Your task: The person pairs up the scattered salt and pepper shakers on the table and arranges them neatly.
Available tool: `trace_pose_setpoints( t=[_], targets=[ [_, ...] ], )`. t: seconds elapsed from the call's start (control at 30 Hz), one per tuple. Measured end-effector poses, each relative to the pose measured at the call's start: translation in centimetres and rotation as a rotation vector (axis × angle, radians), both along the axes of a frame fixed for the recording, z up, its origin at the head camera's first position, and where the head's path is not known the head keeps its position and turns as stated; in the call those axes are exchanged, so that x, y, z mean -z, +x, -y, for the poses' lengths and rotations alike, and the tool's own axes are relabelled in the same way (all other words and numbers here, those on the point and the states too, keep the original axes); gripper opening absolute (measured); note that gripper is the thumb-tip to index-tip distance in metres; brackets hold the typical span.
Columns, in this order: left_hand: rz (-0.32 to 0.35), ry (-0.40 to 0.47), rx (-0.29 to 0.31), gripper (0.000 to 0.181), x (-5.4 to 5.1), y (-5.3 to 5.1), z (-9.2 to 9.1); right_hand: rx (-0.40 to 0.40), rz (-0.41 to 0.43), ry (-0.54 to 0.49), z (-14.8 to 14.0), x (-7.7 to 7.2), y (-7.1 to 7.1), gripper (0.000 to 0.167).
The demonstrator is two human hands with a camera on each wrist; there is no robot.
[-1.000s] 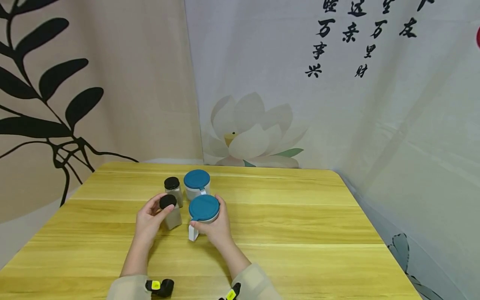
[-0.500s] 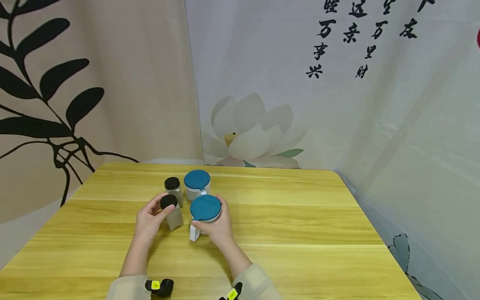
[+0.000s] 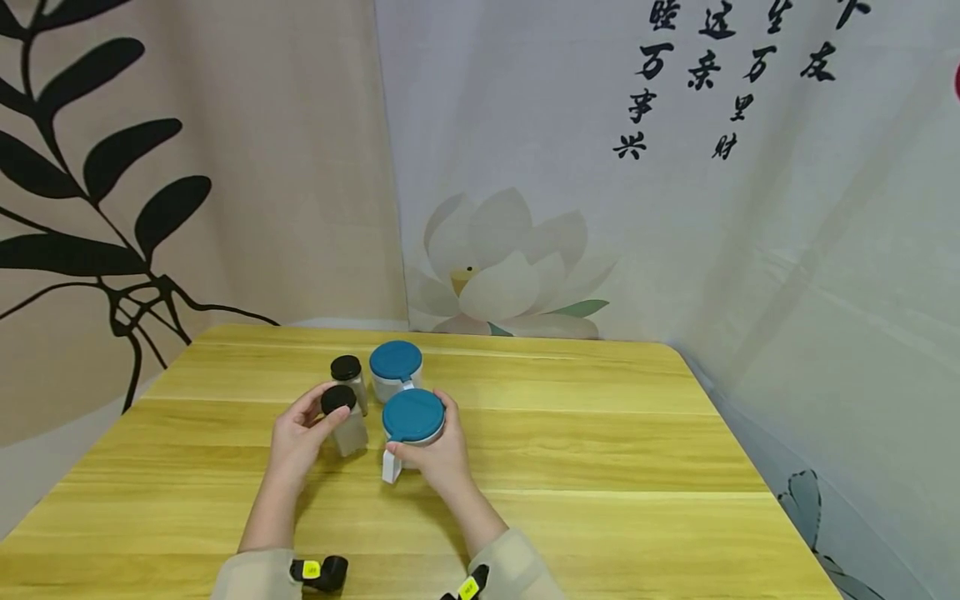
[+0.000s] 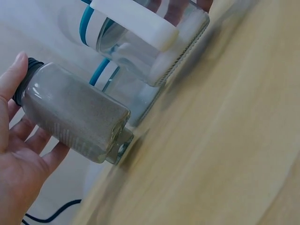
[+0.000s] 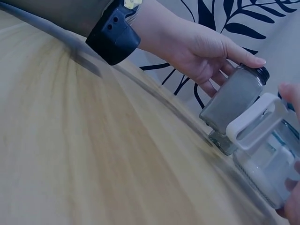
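My left hand [image 3: 296, 437] grips a squarish glass spice jar [image 3: 350, 433] by its black lid, thumb on one side and fingers on the other. Greyish powder fills this jar in the left wrist view, and its base looks slightly off the table. Around a round glass seasoning jar [image 3: 412, 415] with a blue lid curl the fingers of my right hand [image 3: 444, 457]. Its white handle [image 5: 257, 123] points toward me, the thumb close to the handle's top. Something white lies at the bottom of this jar.
Behind the held jars stand a second black-lidded jar [image 3: 347, 369] and a second blue-lidded jar [image 3: 395, 361], close together. The wooden table [image 3: 600, 433] reaches back to cloth hangings [image 3: 525, 125] with a printed plant, flower and characters.
The black-lidded jar in my left hand has risen very slightly. My right hand and its blue-lidded jar have shifted a little to the right; both grips stay the same.
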State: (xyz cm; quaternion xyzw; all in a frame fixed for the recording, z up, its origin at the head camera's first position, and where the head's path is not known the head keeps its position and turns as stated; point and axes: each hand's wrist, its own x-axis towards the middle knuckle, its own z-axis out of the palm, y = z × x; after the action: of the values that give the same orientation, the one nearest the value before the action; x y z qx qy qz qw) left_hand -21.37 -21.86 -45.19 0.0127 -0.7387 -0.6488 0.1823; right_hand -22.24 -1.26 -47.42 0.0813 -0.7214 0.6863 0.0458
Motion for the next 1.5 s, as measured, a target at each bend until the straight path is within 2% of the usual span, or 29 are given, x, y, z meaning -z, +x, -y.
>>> trace_pose_setpoints(
  t=[0.3, 0.6, 0.67, 0.9, 1.2, 1.5],
  targets=[
    [0.016, -0.027, 0.015, 0.051, -1.0, 0.2, -0.2, -0.018, -0.009, -0.003, -0.4, -0.2, -0.1, 0.096],
    [-0.011, -0.022, 0.04, 0.05, -1.7, 0.4, -0.3, -0.025, -0.012, 0.008, -1.0, -0.3, -0.3, 0.097],
    [-0.023, -0.024, 0.051, 0.05, -1.7, 0.3, -0.3, -0.028, -0.012, 0.007, -1.2, -0.6, -0.3, 0.097],
    [-0.033, -0.017, 0.064, 0.049, -2.0, 0.3, -0.5, -0.034, -0.003, 0.008, -2.1, -3.8, 1.4, 0.091],
    [-0.053, 0.013, 0.089, 0.05, -2.6, 0.7, -1.0, -0.059, 0.015, 0.011, -3.0, -4.3, 1.7, 0.089],
    [-0.074, -0.032, 0.119, 0.046, -2.8, 0.6, -1.8, -0.088, 0.01, 0.015, -4.4, -4.4, 1.6, 0.09]
  ],
)
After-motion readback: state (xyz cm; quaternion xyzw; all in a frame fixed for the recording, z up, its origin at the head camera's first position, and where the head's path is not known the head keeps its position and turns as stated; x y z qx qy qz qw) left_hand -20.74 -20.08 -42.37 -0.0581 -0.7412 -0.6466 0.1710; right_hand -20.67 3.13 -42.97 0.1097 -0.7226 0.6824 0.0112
